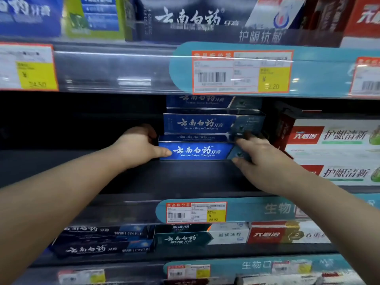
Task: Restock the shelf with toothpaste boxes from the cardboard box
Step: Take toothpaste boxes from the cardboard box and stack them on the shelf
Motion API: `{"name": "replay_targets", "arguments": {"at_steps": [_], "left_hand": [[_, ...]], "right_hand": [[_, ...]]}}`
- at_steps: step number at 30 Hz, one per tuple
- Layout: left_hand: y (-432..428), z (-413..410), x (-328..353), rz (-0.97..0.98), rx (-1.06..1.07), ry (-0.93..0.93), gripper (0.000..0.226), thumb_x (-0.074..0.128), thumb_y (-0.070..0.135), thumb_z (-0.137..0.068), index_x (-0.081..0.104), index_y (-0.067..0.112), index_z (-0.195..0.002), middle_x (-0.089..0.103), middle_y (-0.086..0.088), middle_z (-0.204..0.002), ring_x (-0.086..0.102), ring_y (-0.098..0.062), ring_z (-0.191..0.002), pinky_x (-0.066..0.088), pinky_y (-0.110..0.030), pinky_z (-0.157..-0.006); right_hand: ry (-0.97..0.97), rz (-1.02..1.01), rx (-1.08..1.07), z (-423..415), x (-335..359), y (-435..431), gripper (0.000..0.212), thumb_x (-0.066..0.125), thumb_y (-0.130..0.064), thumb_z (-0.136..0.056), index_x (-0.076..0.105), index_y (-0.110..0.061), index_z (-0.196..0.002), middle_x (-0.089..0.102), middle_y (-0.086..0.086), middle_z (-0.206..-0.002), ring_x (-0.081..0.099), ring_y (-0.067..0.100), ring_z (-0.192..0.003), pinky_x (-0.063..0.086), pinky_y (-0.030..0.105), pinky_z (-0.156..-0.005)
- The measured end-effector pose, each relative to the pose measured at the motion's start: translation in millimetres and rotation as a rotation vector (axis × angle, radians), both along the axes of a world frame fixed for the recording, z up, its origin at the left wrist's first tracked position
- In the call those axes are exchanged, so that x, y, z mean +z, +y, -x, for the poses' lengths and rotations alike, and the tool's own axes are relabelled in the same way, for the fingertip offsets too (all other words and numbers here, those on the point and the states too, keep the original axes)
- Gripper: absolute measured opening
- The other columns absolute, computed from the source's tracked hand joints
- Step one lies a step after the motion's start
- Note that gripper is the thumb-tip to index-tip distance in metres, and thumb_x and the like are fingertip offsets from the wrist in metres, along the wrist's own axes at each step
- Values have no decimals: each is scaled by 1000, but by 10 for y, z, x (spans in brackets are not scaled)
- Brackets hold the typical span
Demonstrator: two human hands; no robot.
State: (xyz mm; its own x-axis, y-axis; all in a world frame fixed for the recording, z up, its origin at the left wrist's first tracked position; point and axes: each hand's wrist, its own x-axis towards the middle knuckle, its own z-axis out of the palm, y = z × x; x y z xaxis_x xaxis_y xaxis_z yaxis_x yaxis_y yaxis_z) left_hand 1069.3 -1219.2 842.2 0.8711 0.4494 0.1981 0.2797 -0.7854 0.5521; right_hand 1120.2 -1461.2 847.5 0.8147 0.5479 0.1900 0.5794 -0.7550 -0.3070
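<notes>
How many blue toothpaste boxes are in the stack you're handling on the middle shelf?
3 visible: the bottom box, held between the left hand and right hand; the middle box; the top box, partly cut off by the shelf edge. More may sit behind.

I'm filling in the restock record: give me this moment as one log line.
step: seating box | left hand: on left end of bottom blue toothpaste box | right hand: on right end | place: middle shelf, under blue stack

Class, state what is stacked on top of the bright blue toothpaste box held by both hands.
Two more blue boxes sit on the bright blue toothpaste box; the price rail hides anything higher.
</notes>
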Motion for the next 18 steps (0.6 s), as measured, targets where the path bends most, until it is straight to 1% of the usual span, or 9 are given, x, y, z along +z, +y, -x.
{"name": "replay_targets", "arguments": {"at_steps": [1, 3, 5, 7, 10, 13, 14, 16, 18], "left_hand": [[1, 49, 13, 29, 10, -19, 62, 79, 34, -65, 55, 7, -115, 63, -11, -104, 60, -26, -97, 48, -33, -86], [2, 185, 54, 47, 26, -70, 56, 78, 33, -66, 56, 8, -112, 62, -7, -95, 59, -23, -87, 45, -28, -77], [-5, 379, 89, 23, 27, -137, 43, 77, 32, -68, 57, 13, -101, 59, -2, -82, 56, -21, -77, 42, -27, -72], [-24, 638, 106, 18, 30, -216, 32, 76, 30, -69, 56, 17, -90, 54, 4, -73, 53, -19, -68, 44, -27, -68], [-56, 1138, 73, -32, 40, -283, 23, 74, 28, -71, 56, 19, -83, 53, 6, -70, 49, -8, -60, 41, -24, -62], [-35, 1718, -16, -136, 76, -258, 26, 72, 38, -70, 60, 20, -85, 51, 5, -71, 46, 2, -61, 35, -22, -64], [-11, 1928, -49, -154, 95, -227, 29, 72, 39, -70, 62, 18, -87, 52, 4, -75, 47, 2, -62, 35, -21, -66], [48, 2315, -125, -130, 159, -143, 29, 73, 33, -73, 64, 14, -92, 52, 0, -84, 50, -10, -63, 36, -21, -68], [197, 2829, -241, -101, 264, -15, 36, 71, 38, -73, 64, 12, -99, 56, -4, -92, 55, -20, -78, 42, -24, -75]], "right_hand": [[-13, -15, 9, 30, 30, -14, 48, 44, -29, -92, 34, -19, -138, 38, 9, -141, 28, 27, -133, 27, 35, -109], [-35, -38, 29, 102, 103, -40, 49, 46, -28, -91, 35, -18, -138, 41, 10, -139, 31, 27, -131, 29, 35, -108], [-66, -66, 69, 198, 175, -51, 50, 48, -28, -90, 36, -18, -138, 42, 9, -138, 33, 27, -130, 29, 32, -107], [-95, -102, 138, 330, 227, -30, 51, 51, -28, -89, 38, -17, -137, 42, 8, -140, 33, 24, -131, 25, 29, -108], [-106, -132, 252, 579, 240, 97, 51, 54, -28, -88, 41, -17, -135, 37, 7, -146, 28, 20, -137, 17, 24, -110], [-93, -159, 359, 897, 202, 312, 50, 54, -29, -87, 43, -18, -134, 38, 4, -145, 29, 17, -136, 18, 22, -109], [-78, -168, 391, 1027, 180, 408, 50, 54, -30, -87, 42, -19, -134, 39, 2, -144, 30, 16, -134, 20, 22, -107], [-44, -167, 450, 1293, 141, 579, 50, 53, -31, -87, 41, -20, -135, 40, -1, -143, 33, 15, -132, 26, 24, -105], [-8, -130, 533, 1651, 63, 842, 50, 53, -31, -88, 41, -19, -135, 40, 0, -143, 33, 17, -132, 30, 30, -106]]}}
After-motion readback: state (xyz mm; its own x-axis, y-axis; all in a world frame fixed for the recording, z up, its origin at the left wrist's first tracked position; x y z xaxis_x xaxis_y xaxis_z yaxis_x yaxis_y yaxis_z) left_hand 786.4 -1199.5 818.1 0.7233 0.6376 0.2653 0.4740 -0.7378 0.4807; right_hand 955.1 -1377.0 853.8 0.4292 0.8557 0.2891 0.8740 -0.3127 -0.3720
